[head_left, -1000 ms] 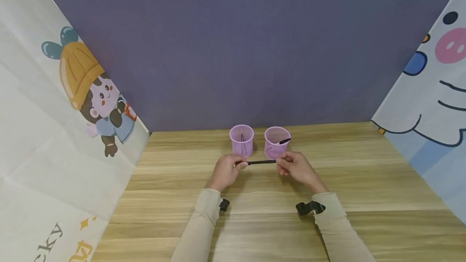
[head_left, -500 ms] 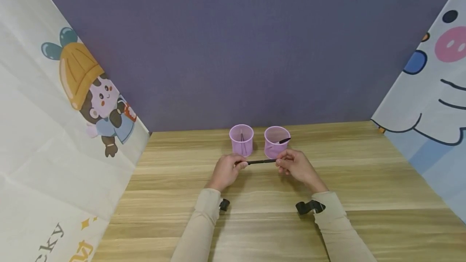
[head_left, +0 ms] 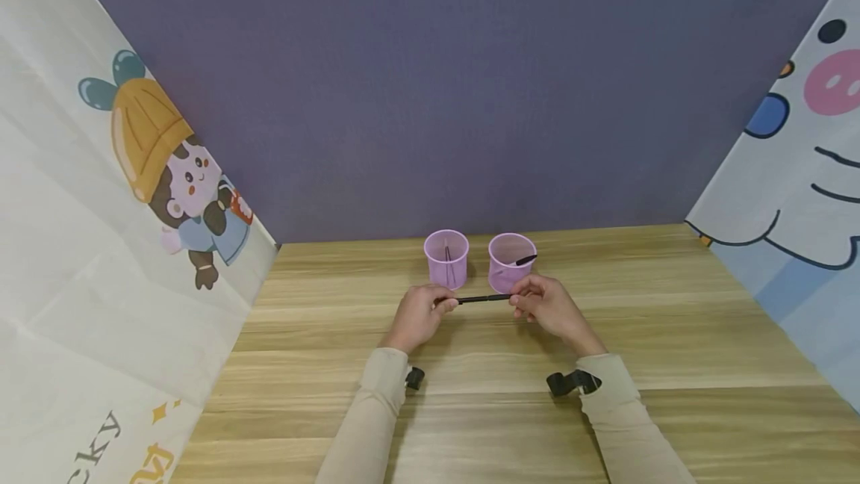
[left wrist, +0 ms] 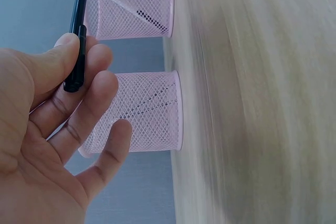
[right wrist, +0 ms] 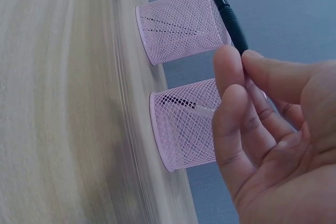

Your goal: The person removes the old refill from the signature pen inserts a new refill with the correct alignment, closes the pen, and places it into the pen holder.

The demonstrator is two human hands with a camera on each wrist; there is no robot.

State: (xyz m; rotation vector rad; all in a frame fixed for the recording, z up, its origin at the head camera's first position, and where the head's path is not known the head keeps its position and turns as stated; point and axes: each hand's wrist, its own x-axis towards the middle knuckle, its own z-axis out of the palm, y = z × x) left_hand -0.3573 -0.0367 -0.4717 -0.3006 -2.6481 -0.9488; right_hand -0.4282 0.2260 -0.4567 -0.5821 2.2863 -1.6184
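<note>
Just on the near side of the right cup (head_left: 500, 281), we find a black pen (head_left: 484, 298) held almost level and clear of the wooden table (head_left: 484, 424). Its left end lies in our left hand (head_left: 413, 317), to the left of the right cup, with thumb and forefinger pinched on the pen beside its clip (left wrist: 82, 40) and the little finger standing apart. Our right hand (head_left: 552, 312), close in front of the right cup and a little to its right, pinches the other end between thumb and forefinger.

Inside the right cup we see a second pen (head_left: 526, 261), dark at one end and pale along the rest, leaning with its dark end at the rim. Near the right cup, on its left and apart from it, stands the left cup (head_left: 435, 275), also pink mesh, with thin dark sticks (head_left: 449, 256) leaning in it. Behind the right cup rises a plain purple-grey backdrop (head_left: 430, 95). Well to the right cup's left we see a pale panel with a cartoon child (head_left: 191, 178) in an orange hat.
</note>
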